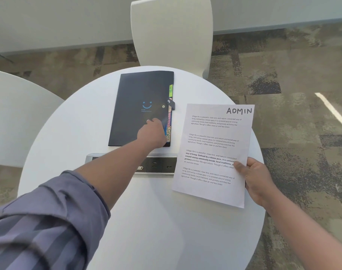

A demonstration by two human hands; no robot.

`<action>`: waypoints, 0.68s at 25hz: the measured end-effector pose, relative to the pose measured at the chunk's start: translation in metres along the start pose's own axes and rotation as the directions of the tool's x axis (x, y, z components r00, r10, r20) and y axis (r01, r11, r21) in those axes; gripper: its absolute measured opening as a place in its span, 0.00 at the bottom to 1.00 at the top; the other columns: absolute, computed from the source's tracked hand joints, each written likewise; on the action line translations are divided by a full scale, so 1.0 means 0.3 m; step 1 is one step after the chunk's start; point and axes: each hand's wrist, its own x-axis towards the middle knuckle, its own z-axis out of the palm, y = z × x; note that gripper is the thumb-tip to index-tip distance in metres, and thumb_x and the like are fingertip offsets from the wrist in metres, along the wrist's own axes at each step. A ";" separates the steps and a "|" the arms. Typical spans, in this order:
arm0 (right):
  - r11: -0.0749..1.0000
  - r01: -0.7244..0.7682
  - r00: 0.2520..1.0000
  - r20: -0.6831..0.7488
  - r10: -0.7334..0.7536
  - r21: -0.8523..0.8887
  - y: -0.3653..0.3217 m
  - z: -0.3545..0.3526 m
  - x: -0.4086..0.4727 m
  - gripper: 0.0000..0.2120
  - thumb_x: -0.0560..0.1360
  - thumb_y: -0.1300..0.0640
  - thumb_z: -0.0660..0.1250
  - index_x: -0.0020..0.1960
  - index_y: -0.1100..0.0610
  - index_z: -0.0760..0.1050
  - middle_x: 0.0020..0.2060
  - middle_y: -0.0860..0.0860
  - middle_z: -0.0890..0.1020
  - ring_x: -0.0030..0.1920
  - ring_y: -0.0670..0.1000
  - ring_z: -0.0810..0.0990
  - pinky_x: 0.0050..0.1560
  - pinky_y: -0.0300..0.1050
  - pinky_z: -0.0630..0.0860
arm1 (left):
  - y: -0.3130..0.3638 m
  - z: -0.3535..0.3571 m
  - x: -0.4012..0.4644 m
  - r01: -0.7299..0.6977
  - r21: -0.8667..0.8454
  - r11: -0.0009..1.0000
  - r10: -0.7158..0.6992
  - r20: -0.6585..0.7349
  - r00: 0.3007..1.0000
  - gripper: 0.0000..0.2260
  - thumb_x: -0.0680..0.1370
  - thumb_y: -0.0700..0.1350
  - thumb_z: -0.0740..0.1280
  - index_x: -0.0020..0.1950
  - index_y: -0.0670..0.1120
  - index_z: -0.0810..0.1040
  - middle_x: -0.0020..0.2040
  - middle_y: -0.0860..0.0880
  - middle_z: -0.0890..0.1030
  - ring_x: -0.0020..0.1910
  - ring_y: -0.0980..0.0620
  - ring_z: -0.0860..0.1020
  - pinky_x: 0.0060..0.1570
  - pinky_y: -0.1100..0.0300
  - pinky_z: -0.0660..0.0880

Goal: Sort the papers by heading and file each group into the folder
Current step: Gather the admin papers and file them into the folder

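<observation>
black folder [139, 102], coloured tabs, closed

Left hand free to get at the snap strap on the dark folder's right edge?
Probably yes. The left hand rests on the dark blue folder cover just below the snap strap, with nothing between them. The right hand holds the white ADMIN sheet off to the side.

1 head-worn view looks forward and down, close over the round table [146, 221] and folder [139, 98].
</observation>
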 end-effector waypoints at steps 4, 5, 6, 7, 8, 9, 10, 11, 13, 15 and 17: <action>1.000 -0.012 1.000 -0.005 0.012 -0.024 -0.010 -0.010 -0.018 0.09 0.83 0.63 0.65 0.60 0.59 0.81 0.51 0.54 0.88 0.50 0.58 0.87 0.59 0.62 0.80 | -0.028 -0.123 -0.031 -0.053 -0.027 0.998 0.050 -0.089 0.995 0.03 0.82 0.41 0.61 0.49 0.44 0.71 0.48 0.46 0.76 0.47 0.43 0.76 0.43 0.53 0.70; 1.000 -0.014 1.000 -0.002 0.014 -0.025 -0.017 -0.009 -0.024 0.09 0.83 0.63 0.65 0.60 0.59 0.81 0.51 0.54 0.88 0.51 0.58 0.87 0.60 0.63 0.80 | -0.039 -0.155 -0.056 -0.063 -0.018 0.998 0.061 -0.129 0.990 0.03 0.82 0.41 0.60 0.48 0.45 0.70 0.47 0.46 0.74 0.46 0.43 0.74 0.43 0.53 0.70; 1.000 -0.012 1.000 0.003 0.013 -0.026 -0.029 -0.007 -0.033 0.09 0.83 0.63 0.65 0.60 0.59 0.81 0.51 0.54 0.88 0.51 0.58 0.87 0.60 0.63 0.80 | -0.052 -0.185 -0.086 -0.072 -0.002 0.997 0.071 -0.165 0.984 0.04 0.82 0.40 0.60 0.47 0.45 0.69 0.46 0.46 0.73 0.45 0.44 0.73 0.44 0.53 0.69; 1.000 -0.009 1.000 0.008 0.009 -0.027 -0.042 -0.003 -0.041 0.09 0.83 0.63 0.65 0.60 0.59 0.81 0.51 0.54 0.88 0.51 0.59 0.87 0.60 0.63 0.80 | -0.069 -0.212 -0.119 -0.075 0.015 0.997 0.077 -0.199 0.977 0.04 0.82 0.39 0.60 0.47 0.45 0.69 0.46 0.45 0.74 0.44 0.44 0.72 0.43 0.53 0.69; 1.000 -0.002 1.000 0.015 0.002 -0.029 -0.058 0.007 -0.053 0.09 0.83 0.63 0.65 0.60 0.59 0.81 0.51 0.54 0.88 0.51 0.59 0.87 0.60 0.63 0.80 | -0.092 -0.238 -0.154 -0.071 0.019 0.997 0.074 -0.232 0.970 0.04 0.82 0.39 0.61 0.47 0.45 0.69 0.46 0.45 0.74 0.44 0.44 0.72 0.43 0.52 0.69; 0.999 0.009 1.000 0.020 -0.009 -0.032 -0.073 0.016 -0.064 0.09 0.82 0.63 0.65 0.60 0.59 0.81 0.51 0.54 0.88 0.50 0.59 0.86 0.59 0.63 0.80 | -0.116 -0.260 -0.184 -0.061 0.011 0.998 0.062 -0.260 0.964 0.04 0.82 0.39 0.61 0.48 0.45 0.70 0.45 0.44 0.74 0.43 0.44 0.72 0.43 0.52 0.70; 0.999 0.023 0.999 0.025 -0.022 -0.033 -0.089 0.025 -0.076 0.09 0.82 0.63 0.65 0.60 0.59 0.81 0.52 0.55 0.88 0.50 0.59 0.87 0.57 0.62 0.81 | -0.142 -0.279 -0.214 -0.047 0.003 0.999 0.046 -0.284 0.958 0.03 0.82 0.39 0.61 0.49 0.44 0.71 0.45 0.44 0.75 0.43 0.43 0.72 0.43 0.52 0.70; 0.999 0.037 0.999 0.033 -0.036 -0.029 -0.107 0.037 -0.091 0.09 0.82 0.64 0.64 0.59 0.59 0.81 0.52 0.55 0.88 0.49 0.58 0.87 0.56 0.60 0.81 | -0.170 -0.295 -0.242 -0.038 -0.002 0.999 0.036 -0.304 0.952 0.03 0.82 0.39 0.60 0.51 0.43 0.74 0.45 0.44 0.75 0.43 0.42 0.73 0.43 0.52 0.70; 0.998 0.063 0.997 0.052 -0.062 -0.019 -0.141 0.067 -0.133 0.09 0.82 0.64 0.64 0.59 0.59 0.81 0.52 0.55 0.88 0.49 0.59 0.86 0.54 0.59 0.81 | -0.226 -0.318 -0.315 -0.020 -0.001 1.000 0.019 -0.329 0.944 0.06 0.81 0.39 0.60 0.55 0.42 0.76 0.45 0.43 0.76 0.44 0.40 0.75 0.43 0.52 0.70; 0.996 0.086 0.995 0.056 -0.084 -0.030 -0.171 0.097 -0.175 0.09 0.82 0.64 0.64 0.59 0.59 0.81 0.53 0.56 0.88 0.51 0.60 0.86 0.57 0.62 0.80 | -0.280 -0.326 -0.397 -0.020 -0.009 1.000 0.015 -0.354 0.935 0.05 0.82 0.40 0.60 0.54 0.43 0.75 0.46 0.43 0.78 0.44 0.40 0.76 0.41 0.53 0.70; 0.991 0.113 0.992 0.064 -0.109 -0.068 -0.202 0.129 -0.225 0.09 0.82 0.64 0.65 0.58 0.59 0.82 0.52 0.57 0.88 0.51 0.61 0.86 0.60 0.66 0.79 | -0.340 -0.322 -0.485 -0.036 -0.048 0.998 0.015 -0.379 0.925 0.04 0.82 0.41 0.59 0.49 0.46 0.72 0.44 0.44 0.79 0.40 0.43 0.75 0.39 0.54 0.68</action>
